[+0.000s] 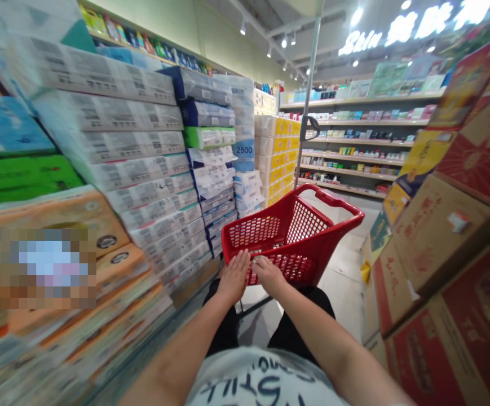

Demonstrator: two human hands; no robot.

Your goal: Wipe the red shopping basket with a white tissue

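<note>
A red plastic shopping cart (304, 268) with perforated walls stands right in front of me, turned at an angle, its handle at the upper right. My left hand (235, 277) rests on the near left part of the rim, fingers stretched out and close together, pointing forward. Just to its right, my right hand (269, 275) lies at the same rim with its fingers bent over the edge. The part of the basket that shows holds nothing I can make out.
Tall stacks of wrapped paper packs (143, 163) line the left side, with orange packs (130, 259) nearer. Cardboard cartons (435, 231) are piled on the right. A metal pole (312, 67) and stocked shelves (354, 144) stand beyond the cart. Pale floor (344, 282) shows between.
</note>
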